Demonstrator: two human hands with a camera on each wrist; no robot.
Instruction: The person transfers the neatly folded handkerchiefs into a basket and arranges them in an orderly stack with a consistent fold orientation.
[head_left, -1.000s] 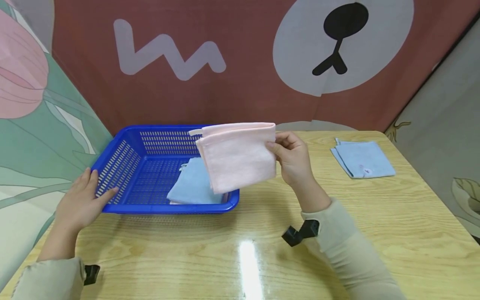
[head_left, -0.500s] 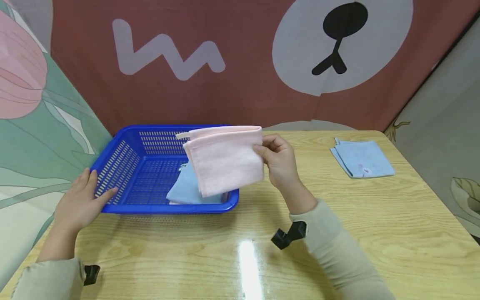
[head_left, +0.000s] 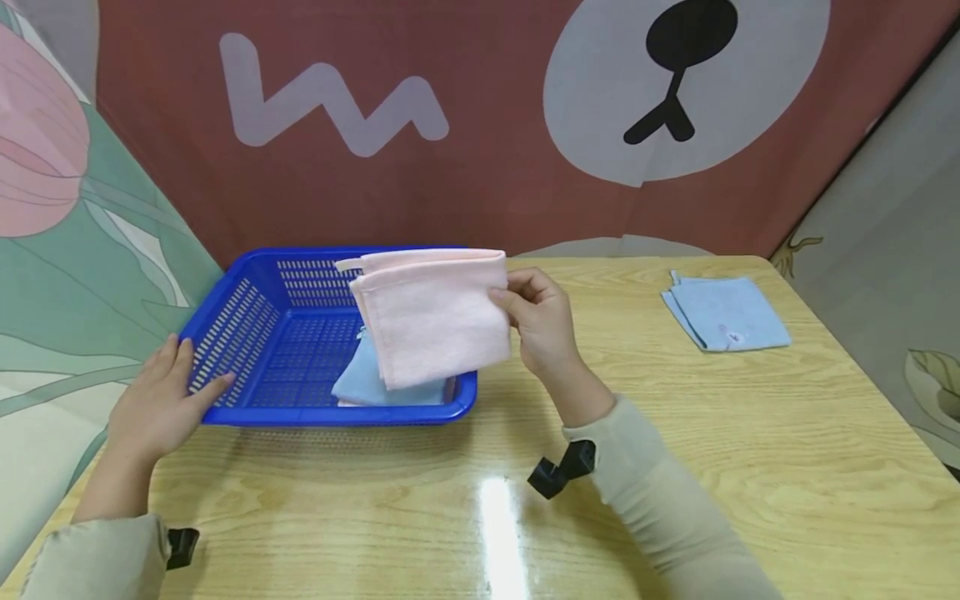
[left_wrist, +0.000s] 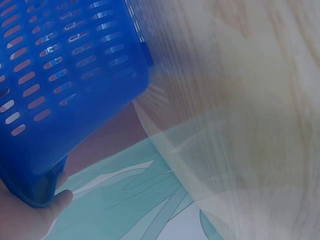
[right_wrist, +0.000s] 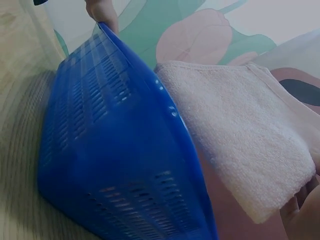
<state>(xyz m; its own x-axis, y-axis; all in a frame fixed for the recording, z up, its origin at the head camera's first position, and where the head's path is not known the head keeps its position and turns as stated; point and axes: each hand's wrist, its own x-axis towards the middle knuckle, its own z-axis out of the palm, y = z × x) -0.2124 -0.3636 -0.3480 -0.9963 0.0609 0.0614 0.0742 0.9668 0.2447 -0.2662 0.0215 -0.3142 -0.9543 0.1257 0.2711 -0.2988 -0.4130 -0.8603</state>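
My right hand [head_left: 546, 327] pinches a folded pink towel [head_left: 431, 321] by its right edge, thumb in front. In the head view the towel hangs above the right end of a blue plastic basket [head_left: 300, 416], with a small loop at its upper left corner. Inside the basket, partly covered by the pink towel, lies a folded light blue towel [head_left: 375, 379] with a pale pink edge beneath it. My left hand [head_left: 153, 400] holds the basket's front left corner, thumb over the rim. The right wrist view shows the pink towel [right_wrist: 240, 135] beyond the basket's rim.
Another folded light blue towel [head_left: 727, 315] with a small printed motif lies on the wooden table [head_left: 360, 517] at the right. A brown patterned cloth backdrop [head_left: 487, 192] stands behind the table. Black wrist cameras sit at both cuffs.
My right hand has moved left with the pink towel, bringing it further over the basket and the blue towel inside. The left hand and basket stay in place.
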